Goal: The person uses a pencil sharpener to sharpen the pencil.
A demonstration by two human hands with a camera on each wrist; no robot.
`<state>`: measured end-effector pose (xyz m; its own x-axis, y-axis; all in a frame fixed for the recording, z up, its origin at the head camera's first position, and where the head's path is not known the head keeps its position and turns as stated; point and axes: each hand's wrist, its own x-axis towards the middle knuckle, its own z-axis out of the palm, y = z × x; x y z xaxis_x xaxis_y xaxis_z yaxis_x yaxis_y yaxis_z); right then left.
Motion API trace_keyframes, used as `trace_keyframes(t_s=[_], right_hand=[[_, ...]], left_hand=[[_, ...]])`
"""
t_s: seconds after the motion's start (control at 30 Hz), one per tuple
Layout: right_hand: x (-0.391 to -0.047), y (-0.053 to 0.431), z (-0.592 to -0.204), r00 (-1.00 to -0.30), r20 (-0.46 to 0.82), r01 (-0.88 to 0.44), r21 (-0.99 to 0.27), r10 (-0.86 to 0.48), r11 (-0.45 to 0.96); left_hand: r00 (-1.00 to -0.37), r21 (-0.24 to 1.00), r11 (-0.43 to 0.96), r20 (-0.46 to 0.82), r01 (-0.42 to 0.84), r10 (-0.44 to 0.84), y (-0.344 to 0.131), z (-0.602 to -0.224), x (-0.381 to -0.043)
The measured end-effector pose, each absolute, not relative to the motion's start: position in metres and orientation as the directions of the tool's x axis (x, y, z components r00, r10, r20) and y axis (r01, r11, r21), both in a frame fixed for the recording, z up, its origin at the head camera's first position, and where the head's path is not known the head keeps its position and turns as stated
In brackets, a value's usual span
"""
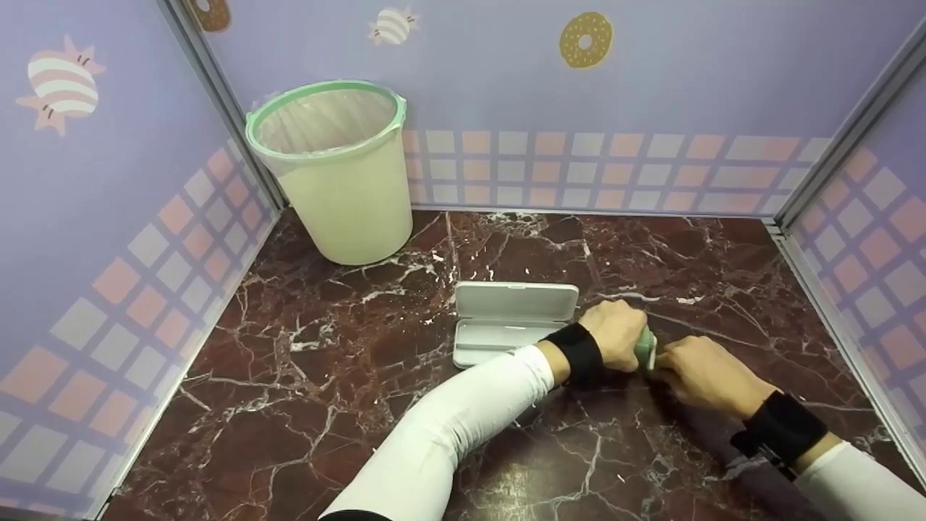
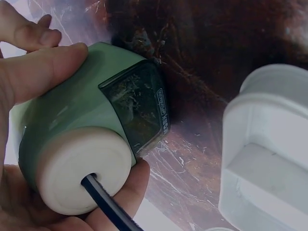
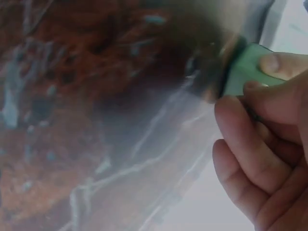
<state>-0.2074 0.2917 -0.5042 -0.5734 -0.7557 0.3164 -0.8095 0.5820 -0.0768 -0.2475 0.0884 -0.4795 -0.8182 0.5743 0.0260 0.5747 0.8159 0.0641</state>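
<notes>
**Your left hand (image 1: pixel 613 334) is holding the sharpener (image 2: pixel 72 108)**

You are keeping the thumb of this hand along one side of the green body, and the fingers are wrapping around the opposite side. A dark pencil (image 2: pixel 108 203) is sticking out of the hole in the round cream face. Behind the dark window (image 2: pixel 134 108), some shavings are showing. Your right hand (image 1: pixel 712 373) is pinching narrowly at the sharpener's right side; which part exactly, your fingers are hiding. The sharpener is sitting between your two hands, over the right half of the marbled table (image 1: pixel 325 412); whether it is touching the table, I cannot tell. Just to the left of it, the white case (image 1: pixel 517 301) is lying open, its lid standing up, and your left wrist is covering one corner. The bin (image 1: pixel 354 206) is standing well apart, in the back left corner, wearing a clear liner (image 1: pixel 329 123).
</notes>
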Motion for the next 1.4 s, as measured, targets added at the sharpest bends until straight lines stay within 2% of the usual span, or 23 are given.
trace_keyframes(t_s=[0.37, 0.57, 0.93, 1.2, 1.4], right_hand=[[-0.203, 0.295, -0.47, -0.591, 0.267, -0.801, -0.079, -0.761, 0.594], [-0.207, 0.295, -0.454, -0.609, 0.285, -0.778, -0.033, -0.74, 0.628], [-0.216, 0.295, -0.447, -0.627, 0.287, -0.752, 0.023, -0.725, 0.659], [-0.225, 0.292, -0.439, -0.663, 0.278, -0.73, -0.037, -0.695, 0.682], [-0.233, 0.291, -0.442, -0.654, 0.351, -0.723, -0.03, -0.67, 0.69]], left_hand=[[-0.814, 0.066, 0.811, 0.037, 0.581, 0.58, 0.091, -0.475, -0.246], [-0.819, 0.065, 0.817, 0.025, 0.573, 0.573, 0.092, -0.476, -0.247], [-0.807, 0.06, 0.805, 0.018, 0.59, 0.59, 0.089, -0.481, -0.247], [-0.789, 0.045, 0.788, 0.038, 0.614, 0.613, 0.085, -0.481, -0.25], [-0.787, 0.032, 0.786, 0.043, 0.617, 0.616, 0.083, -0.48, -0.251]])
